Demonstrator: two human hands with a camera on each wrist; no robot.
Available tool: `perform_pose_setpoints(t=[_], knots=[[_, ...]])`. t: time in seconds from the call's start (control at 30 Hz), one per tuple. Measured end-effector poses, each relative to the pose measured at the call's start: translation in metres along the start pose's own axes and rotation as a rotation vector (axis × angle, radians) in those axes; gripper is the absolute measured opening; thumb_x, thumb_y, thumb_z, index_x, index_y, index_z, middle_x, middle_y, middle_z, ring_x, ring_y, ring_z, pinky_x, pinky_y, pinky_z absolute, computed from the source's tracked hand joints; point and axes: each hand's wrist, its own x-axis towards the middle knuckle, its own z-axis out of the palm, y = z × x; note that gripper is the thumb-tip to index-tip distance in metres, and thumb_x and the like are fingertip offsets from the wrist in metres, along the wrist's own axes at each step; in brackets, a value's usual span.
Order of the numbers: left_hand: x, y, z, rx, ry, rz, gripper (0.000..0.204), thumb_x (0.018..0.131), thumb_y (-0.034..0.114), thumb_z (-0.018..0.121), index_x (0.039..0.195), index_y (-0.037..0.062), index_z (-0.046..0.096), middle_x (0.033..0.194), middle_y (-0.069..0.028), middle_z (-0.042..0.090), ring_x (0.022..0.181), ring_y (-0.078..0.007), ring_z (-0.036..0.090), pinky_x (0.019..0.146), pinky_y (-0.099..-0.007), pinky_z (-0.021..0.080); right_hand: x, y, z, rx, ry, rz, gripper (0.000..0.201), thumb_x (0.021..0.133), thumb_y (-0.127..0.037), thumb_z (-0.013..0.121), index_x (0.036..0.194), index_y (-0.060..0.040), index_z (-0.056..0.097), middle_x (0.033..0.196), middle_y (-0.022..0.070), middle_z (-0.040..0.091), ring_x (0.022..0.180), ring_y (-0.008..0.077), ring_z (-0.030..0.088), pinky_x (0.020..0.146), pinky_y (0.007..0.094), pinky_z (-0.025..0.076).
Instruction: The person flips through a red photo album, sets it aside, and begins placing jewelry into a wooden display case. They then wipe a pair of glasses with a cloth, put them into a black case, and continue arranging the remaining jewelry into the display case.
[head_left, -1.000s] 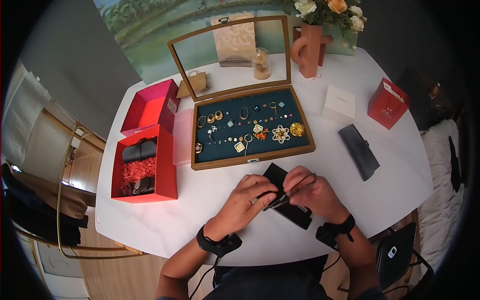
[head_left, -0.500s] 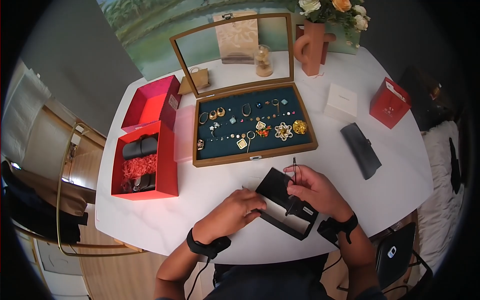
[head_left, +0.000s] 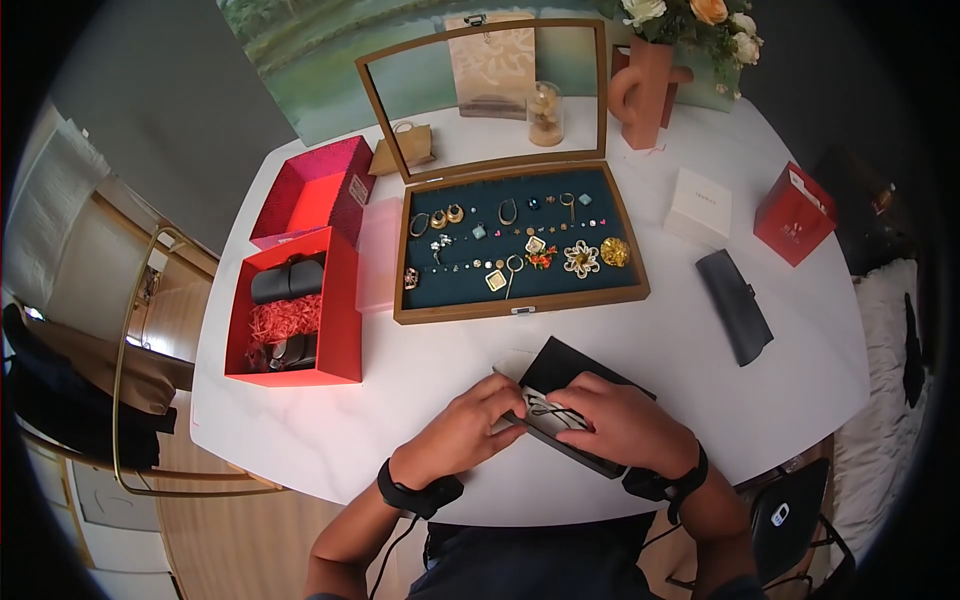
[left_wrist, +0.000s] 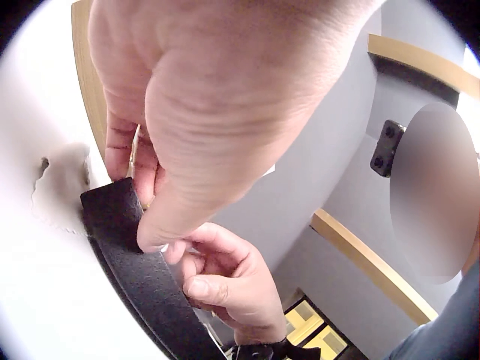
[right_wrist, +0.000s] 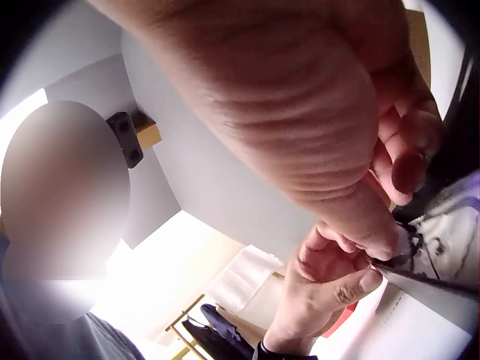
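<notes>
A long black glasses case (head_left: pixel 565 366) lies open on the white table in front of me, with pale lining or cloth (right_wrist: pixel 453 238) inside. My left hand (head_left: pixel 462 428) holds the case's left end, the thumb lying along its black wall in the left wrist view. My right hand (head_left: pixel 625 428) reaches into the case from the right and pinches thin, dark-framed glasses (head_left: pixel 563 412) down at the pale lining. The fingers of the right hand hide much of the glasses. Both hands' fingertips are close together over the near side of the case.
Behind the hands stands a wooden jewellery display box (head_left: pixel 445 316), its glass lid raised. A red box (head_left: pixel 345 325) holding dark cases and shredded paper is at left. To the right are a dark glasses case (head_left: pixel 733 305), a white box (head_left: pixel 697 205) and a red bag (head_left: pixel 795 220).
The right hand held the glasses up above the case and has lowered them into it. Earlier both hands handled the glasses; the left hand has since moved to the case's left end.
</notes>
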Motion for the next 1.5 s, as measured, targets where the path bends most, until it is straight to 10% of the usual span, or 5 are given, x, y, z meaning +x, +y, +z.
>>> perform_pose_setpoints(t=[0.23,0.37,0.9,1.1,1.5], knots=[[0.002,0.001,0.0,0.004,-0.003,-0.021,0.025,0.08,0.002,0.078,0.097,0.0044,0.06,0.103,-0.0083,0.056,0.095,-0.0267,0.061,0.078,-0.0343,0.054,0.002,0.003,-0.014,0.069,0.01,0.078,0.035,0.085,-0.017,0.073,0.117,-0.006,0.062,0.1,0.0111,0.061,0.089,0.0316,0.066,0.078,0.0401,0.053],[0.003,0.0,0.0,-0.007,-0.008,-0.02,0.024,0.08,0.002,0.078,0.096,0.0038,0.06,0.102,-0.0083,0.056,0.095,-0.0263,0.061,0.077,-0.0344,0.054,-0.002,0.033,-0.024,-0.137,0.4,0.164,0.038,0.086,-0.021,0.072,0.118,-0.004,0.061,0.106,0.0139,0.062,0.095,0.0309,0.063,0.082,0.0396,0.051],[-0.003,-0.017,0.001,-0.137,0.041,-0.1,0.036,0.078,-0.002,0.079,0.101,0.0066,0.053,0.11,-0.0073,0.052,0.101,-0.0209,0.058,0.087,-0.0298,0.052,-0.017,0.029,-0.057,0.658,-0.053,0.274,0.032,0.091,-0.024,0.074,0.114,-0.0026,0.067,0.101,0.0056,0.07,0.09,0.0132,0.064,0.08,0.028,0.052],[-0.005,-0.019,-0.005,-0.27,0.072,-0.158,0.034,0.08,-0.013,0.067,0.105,0.0047,0.051,0.11,-0.0064,0.05,0.098,-0.018,0.058,0.085,-0.0294,0.052,-0.007,0.018,-0.031,0.215,-0.204,-0.123,0.039,0.082,-0.031,0.081,0.111,-0.0081,0.069,0.11,0.0062,0.061,0.1,0.0196,0.061,0.085,0.031,0.052],[0.012,-0.031,-0.019,-0.274,0.159,-0.128,0.025,0.087,-0.014,0.058,0.106,0.0029,0.056,0.111,-0.0054,0.054,0.107,-0.0161,0.058,0.092,-0.0274,0.051,0.002,-0.006,0.012,-0.199,-0.009,0.007,0.075,0.073,-0.023,0.078,0.139,-0.004,0.047,0.108,0.019,0.057,0.102,0.0359,0.057,0.09,0.0431,0.048]])
